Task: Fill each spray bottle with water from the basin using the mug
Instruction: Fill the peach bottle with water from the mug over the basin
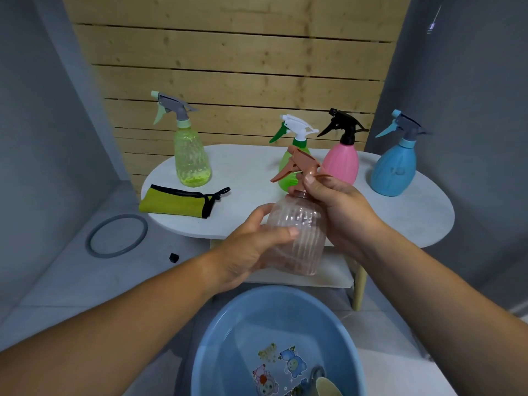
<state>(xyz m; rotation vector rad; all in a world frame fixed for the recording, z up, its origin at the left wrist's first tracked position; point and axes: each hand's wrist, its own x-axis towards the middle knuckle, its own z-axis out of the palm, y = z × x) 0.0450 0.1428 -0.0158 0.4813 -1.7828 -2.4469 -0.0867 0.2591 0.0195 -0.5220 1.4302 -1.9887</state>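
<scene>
Wooden slats behind white tabletop [400,224]. Clear pink bottle [297,238] above basin [228,338]: my left hand [251,247] grips its body, my right hand [340,207] clasps its sprayer [300,167]. Risk: slick ribbed plastic slips, bottle drops, splashing onto mug [325,387].

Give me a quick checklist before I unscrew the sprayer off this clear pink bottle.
1. Left hand steadies the clear pink bottle: ok.
2. Right hand has a grip at the brown sprayer head: ok.
3. Bottle held over the blue basin: ok.
4. Water in basin: cannot tell.
5. Mug within reach in the basin: ok.
6. Bottle empty: cannot tell.
</scene>
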